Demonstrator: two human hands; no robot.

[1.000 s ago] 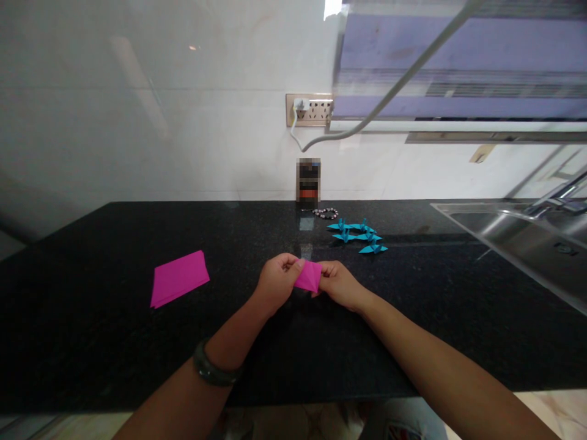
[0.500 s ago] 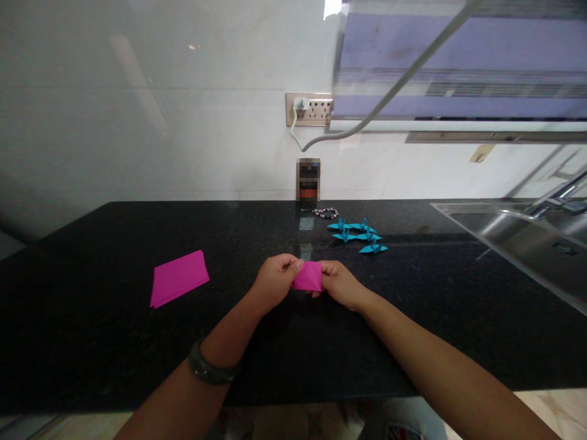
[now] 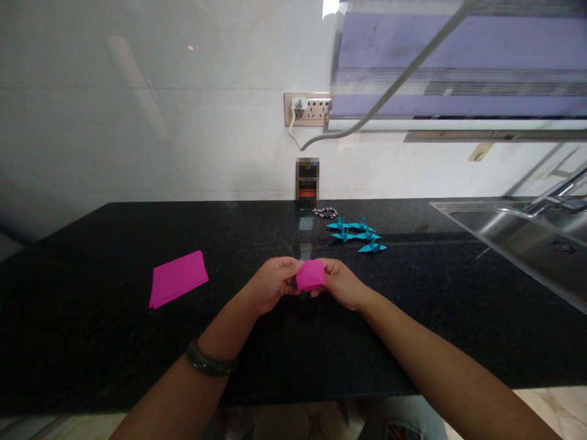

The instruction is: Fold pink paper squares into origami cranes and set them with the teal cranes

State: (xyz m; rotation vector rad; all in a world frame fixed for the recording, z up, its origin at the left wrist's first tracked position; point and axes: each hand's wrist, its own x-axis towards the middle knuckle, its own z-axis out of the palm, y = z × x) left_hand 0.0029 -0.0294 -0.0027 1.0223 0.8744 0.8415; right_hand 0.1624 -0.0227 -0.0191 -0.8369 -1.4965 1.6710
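Note:
A small folded square of pink paper (image 3: 310, 275) is held between my two hands above the dark countertop. Its left edge is pinched by my left hand (image 3: 275, 282), thumb on top and fingers underneath. My right hand (image 3: 343, 283) grips the right edge, its fingers partly hidden behind the paper. The lower edge shows more than one layer, slightly apart. Off to the left lies a stack of pink paper sheets (image 3: 178, 279). Several blue paper cranes (image 3: 372, 247) stand on the counter beyond my right hand.
A phone-like object (image 3: 307, 182), blurred out, leans against the wall with a beaded strap (image 3: 326, 213) beside it. The steel sink (image 3: 527, 244) and its faucet (image 3: 557, 198) are at the right. A grey cable (image 3: 367, 119) runs to the wall socket (image 3: 316, 110).
My left fingers have shifted beneath the pink paper, and its lower edge now shows separated layers. The paper has tilted slightly and moved a little to the right.

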